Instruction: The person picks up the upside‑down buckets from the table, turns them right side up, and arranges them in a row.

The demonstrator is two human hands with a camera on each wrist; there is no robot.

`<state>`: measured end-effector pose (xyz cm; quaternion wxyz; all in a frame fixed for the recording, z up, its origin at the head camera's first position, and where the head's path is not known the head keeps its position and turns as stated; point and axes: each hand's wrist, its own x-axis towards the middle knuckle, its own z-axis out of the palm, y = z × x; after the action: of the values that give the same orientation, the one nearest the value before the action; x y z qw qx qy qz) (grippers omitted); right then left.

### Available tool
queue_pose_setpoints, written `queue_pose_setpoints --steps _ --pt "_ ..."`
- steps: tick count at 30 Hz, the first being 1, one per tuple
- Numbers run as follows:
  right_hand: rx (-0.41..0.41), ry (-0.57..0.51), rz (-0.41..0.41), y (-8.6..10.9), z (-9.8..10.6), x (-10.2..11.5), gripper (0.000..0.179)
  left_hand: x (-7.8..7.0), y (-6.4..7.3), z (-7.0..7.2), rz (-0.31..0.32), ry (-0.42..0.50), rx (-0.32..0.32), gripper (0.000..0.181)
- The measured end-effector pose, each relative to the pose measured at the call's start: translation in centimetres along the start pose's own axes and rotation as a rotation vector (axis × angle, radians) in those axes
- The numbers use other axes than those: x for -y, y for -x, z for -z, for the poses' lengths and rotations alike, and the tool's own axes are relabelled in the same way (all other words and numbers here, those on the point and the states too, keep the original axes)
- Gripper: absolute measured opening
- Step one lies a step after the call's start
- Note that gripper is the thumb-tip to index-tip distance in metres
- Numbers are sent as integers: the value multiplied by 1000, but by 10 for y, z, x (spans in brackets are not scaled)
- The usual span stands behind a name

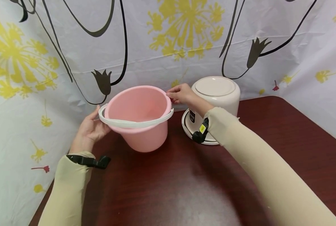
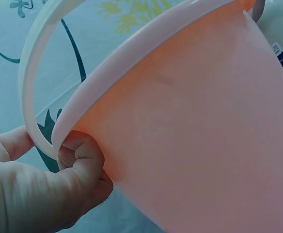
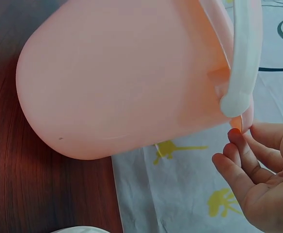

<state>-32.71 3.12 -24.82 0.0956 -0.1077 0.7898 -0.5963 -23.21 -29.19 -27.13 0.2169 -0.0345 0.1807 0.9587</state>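
A pink bucket point(image 1: 145, 138) with a white handle point(image 1: 134, 124) is tilted over the table, its mouth towards the head camera. My left hand point(image 1: 93, 128) grips its left side at the rim, fingers curled under the lip point(image 2: 81, 155) beside the handle's end. On the opposite side my right hand point(image 1: 182, 94) pinches the rim between thumb and fingertips. The right wrist view shows that hand point(image 3: 262, 170) close to the handle's pivot point(image 3: 235, 104), with the lower fingers off the wall.
Behind my right forearm a cream bucket point(image 1: 225, 102) stands upside down with a dark label on its side, over a round white-rimmed piece point(image 1: 186, 128). Both are on the dark red wooden table point(image 1: 162, 188). A patterned white curtain point(image 1: 145, 66) hangs along the back and sides.
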Motion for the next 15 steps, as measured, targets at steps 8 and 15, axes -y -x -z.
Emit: queue_pose_setpoints --steps 8,15 --pt "-23 -33 -32 -9 -6 0 26 -7 -8 5 -7 23 -71 28" --pt "-55 -28 -21 -16 -9 -3 25 -13 -15 7 -18 46 -126 27"
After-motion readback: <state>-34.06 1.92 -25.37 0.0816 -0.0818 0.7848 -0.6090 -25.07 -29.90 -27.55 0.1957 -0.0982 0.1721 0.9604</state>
